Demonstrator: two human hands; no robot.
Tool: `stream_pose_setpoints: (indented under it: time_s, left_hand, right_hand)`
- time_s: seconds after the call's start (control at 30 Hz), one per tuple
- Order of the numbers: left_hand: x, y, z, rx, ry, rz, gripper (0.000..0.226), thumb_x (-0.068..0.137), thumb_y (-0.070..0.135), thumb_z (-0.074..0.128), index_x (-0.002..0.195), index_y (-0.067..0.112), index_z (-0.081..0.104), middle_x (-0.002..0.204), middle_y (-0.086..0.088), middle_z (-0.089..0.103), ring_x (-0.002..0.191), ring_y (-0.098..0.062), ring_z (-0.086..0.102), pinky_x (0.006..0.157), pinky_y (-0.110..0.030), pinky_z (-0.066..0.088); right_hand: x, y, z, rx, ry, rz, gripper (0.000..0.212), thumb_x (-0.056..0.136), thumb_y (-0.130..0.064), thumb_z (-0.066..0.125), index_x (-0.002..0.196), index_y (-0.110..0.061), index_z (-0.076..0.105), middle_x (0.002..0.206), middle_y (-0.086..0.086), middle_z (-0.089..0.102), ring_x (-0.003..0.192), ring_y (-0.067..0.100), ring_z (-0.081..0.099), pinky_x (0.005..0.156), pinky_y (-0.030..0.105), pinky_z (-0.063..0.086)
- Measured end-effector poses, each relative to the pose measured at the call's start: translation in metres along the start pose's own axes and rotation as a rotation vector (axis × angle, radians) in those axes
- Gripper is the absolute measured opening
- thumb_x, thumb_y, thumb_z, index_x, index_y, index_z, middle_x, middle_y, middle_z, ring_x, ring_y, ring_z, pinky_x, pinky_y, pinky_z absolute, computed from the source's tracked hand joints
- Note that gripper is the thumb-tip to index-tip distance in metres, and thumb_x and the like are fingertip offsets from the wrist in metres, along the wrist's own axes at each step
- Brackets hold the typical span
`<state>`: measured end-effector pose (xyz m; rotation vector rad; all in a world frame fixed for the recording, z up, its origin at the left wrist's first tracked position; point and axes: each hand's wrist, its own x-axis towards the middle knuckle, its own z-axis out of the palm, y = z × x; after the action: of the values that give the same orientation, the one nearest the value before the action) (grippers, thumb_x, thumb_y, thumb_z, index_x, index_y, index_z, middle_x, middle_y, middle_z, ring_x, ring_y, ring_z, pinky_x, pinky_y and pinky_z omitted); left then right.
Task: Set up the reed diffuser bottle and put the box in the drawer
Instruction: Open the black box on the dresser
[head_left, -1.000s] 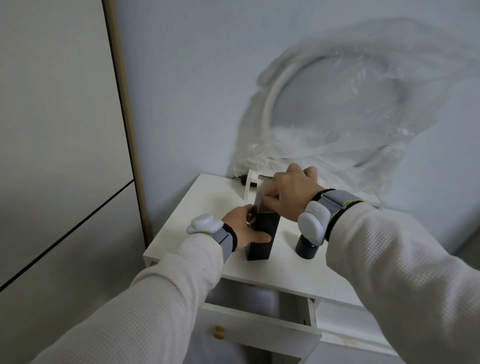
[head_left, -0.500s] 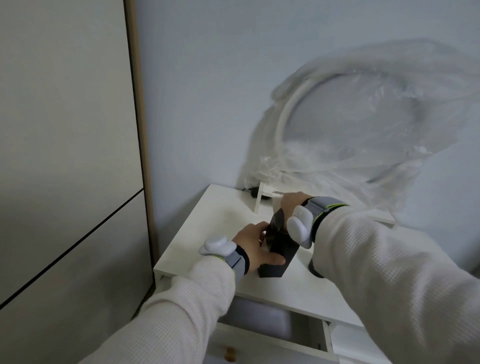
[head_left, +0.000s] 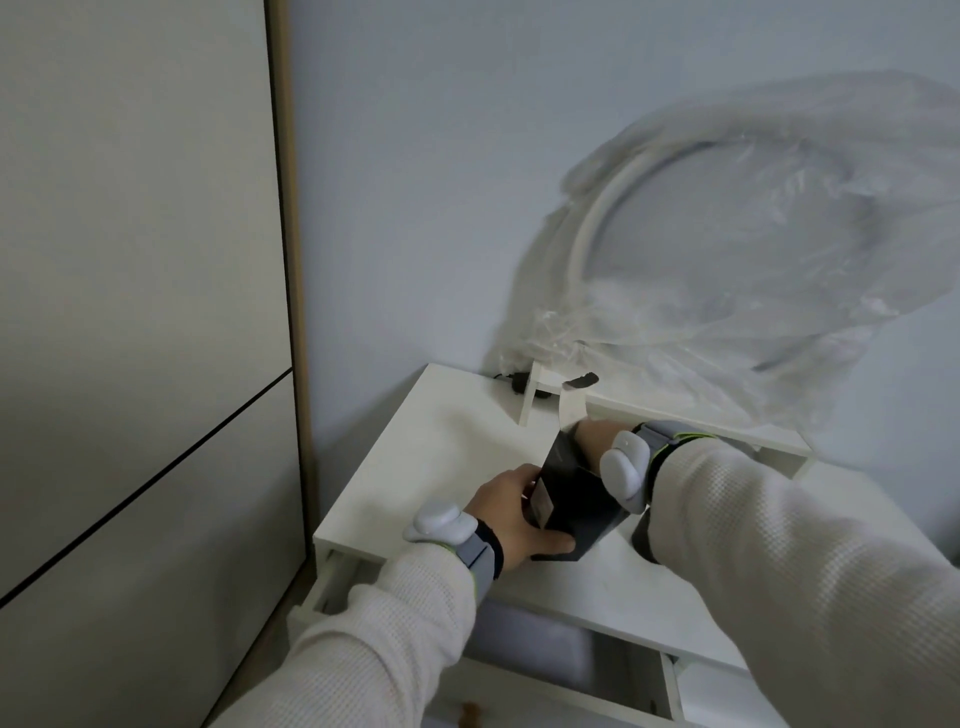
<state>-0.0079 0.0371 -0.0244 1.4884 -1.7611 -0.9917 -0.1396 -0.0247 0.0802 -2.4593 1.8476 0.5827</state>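
A pale grey-blue wall (head_left: 467, 182) fills the back of the view; light is dim and even, with no window in sight; at the left stands a tall off-white cabinet (head_left: 130, 260), its face split by a dark slanting seam, its edge trimmed with a light wood strip (head_left: 291, 260); against the wall leans a round white ring wrapped in a clear plastic bag (head_left: 753, 286), the bag crumpled at its foot; below it stands a white desk (head_left: 441, 441), set close to the wood strip; a low white shelf (head_left: 675, 410) runs along the desk's back edge; a dark plug (head_left: 514, 382) lies at the rear by the wall.
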Motion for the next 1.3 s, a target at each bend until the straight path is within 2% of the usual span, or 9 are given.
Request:
stream_pose_setpoints:
  time_s: [0.23, 0.47, 0.63, 0.8, 0.9, 1.0, 1.1, 1.17, 1.3]
  left_hand:
    - [-0.002, 0.002, -0.004, 0.032, 0.023, 0.004, 0.064, 0.069, 0.036, 0.088, 0.124, 0.025, 0.056, 0.118, 0.004, 0.066, 0.103, -0.017, 0.063, 0.084, -0.030, 0.051]
    - [0.006, 0.009, -0.008, 0.117, 0.041, -0.051, 0.060, 0.074, 0.039, 0.085, 0.124, 0.021, 0.057, 0.113, 0.001, 0.067, 0.102, -0.022, 0.064, 0.089, -0.034, 0.052]
    - [0.011, 0.014, -0.002, 0.141, 0.115, -0.096, 0.058, 0.079, 0.036, 0.081, 0.126, 0.017, 0.054, 0.121, -0.002, 0.067, 0.111, -0.025, 0.064, 0.091, -0.030, 0.050]
    - [0.018, 0.014, -0.004, 0.145, 0.193, -0.174, 0.060, 0.082, 0.033, 0.079, 0.129, 0.011, 0.049, 0.126, -0.009, 0.065, 0.116, -0.030, 0.062, 0.093, -0.033, 0.050]
    - [0.022, 0.012, -0.007, 0.109, 0.210, -0.218, 0.080, 0.076, 0.038, 0.084, 0.137, 0.009, 0.042, 0.133, -0.012, 0.060, 0.120, -0.032, 0.059, 0.099, -0.038, 0.050]
    - [0.006, 0.009, -0.001, 0.055, 0.247, -0.280, 0.115, 0.064, 0.047, 0.090, 0.153, 0.011, 0.027, 0.147, -0.012, 0.041, 0.135, -0.034, 0.045, 0.110, -0.047, 0.043]
    - [-0.030, 0.014, 0.014, 0.006, 0.448, -0.151, 0.080, 0.069, 0.042, 0.088, 0.132, 0.020, 0.045, 0.128, -0.003, 0.042, 0.121, -0.028, 0.049, 0.095, -0.041, 0.050]
    - [-0.047, 0.032, 0.025, -0.028, 0.412, 0.002, 0.057, 0.075, 0.041, 0.084, 0.117, 0.027, 0.048, 0.116, 0.006, 0.045, 0.106, -0.018, 0.054, 0.087, -0.029, 0.051]
    - [-0.038, 0.090, 0.043, -0.156, 0.170, 0.137, 0.082, 0.072, 0.050, 0.085, 0.138, 0.033, 0.040, 0.128, 0.015, 0.046, 0.111, -0.005, 0.054, 0.090, -0.026, 0.051]
  right_hand:
    - [-0.005, -0.003, -0.007, 0.046, 0.034, -0.039, 0.032, 0.097, -0.015, 0.056, 0.127, -0.004, 0.060, 0.120, 0.014, 0.064, 0.091, 0.021, 0.051, 0.077, 0.030, 0.039]
    - [-0.046, 0.008, -0.070, 0.176, 0.107, -0.053, 0.025, 0.071, -0.036, 0.075, 0.085, -0.015, 0.076, 0.075, 0.004, 0.069, 0.070, 0.015, 0.059, 0.073, 0.034, 0.058]
    - [-0.065, 0.018, -0.089, 0.188, 0.304, -0.063, 0.023, 0.072, -0.041, 0.075, 0.088, -0.024, 0.078, 0.089, -0.003, 0.075, 0.079, 0.015, 0.067, 0.064, 0.024, 0.053]
    - [-0.090, 0.045, -0.113, 0.274, 0.450, -0.016, 0.026, 0.074, -0.046, 0.076, 0.091, -0.027, 0.077, 0.090, -0.007, 0.073, 0.082, 0.015, 0.066, 0.070, 0.029, 0.054]
    - [-0.106, 0.063, -0.118, 0.314, 0.451, 0.011, 0.026, 0.077, -0.046, 0.075, 0.092, -0.026, 0.077, 0.092, -0.007, 0.071, 0.078, 0.014, 0.062, 0.062, 0.022, 0.047]
    - [-0.118, 0.077, -0.106, 0.323, 0.401, 0.044, 0.025, 0.077, -0.046, 0.074, 0.091, -0.025, 0.076, 0.090, -0.006, 0.072, 0.079, 0.015, 0.064, 0.070, 0.029, 0.053]
    - [-0.123, 0.090, -0.082, 0.347, 0.356, 0.082, 0.023, 0.076, -0.045, 0.075, 0.087, -0.024, 0.076, 0.085, -0.006, 0.073, 0.081, 0.017, 0.067, 0.077, 0.034, 0.057]
    - [-0.123, 0.093, -0.069, 0.359, 0.326, 0.104, 0.024, 0.075, -0.044, 0.074, 0.087, -0.023, 0.076, 0.085, -0.005, 0.073, 0.081, 0.018, 0.068, 0.079, 0.035, 0.059]
    - [-0.119, 0.095, -0.048, 0.377, 0.287, 0.122, 0.025, 0.073, -0.044, 0.075, 0.086, -0.023, 0.076, 0.087, -0.004, 0.074, 0.085, 0.018, 0.069, 0.078, 0.034, 0.059]
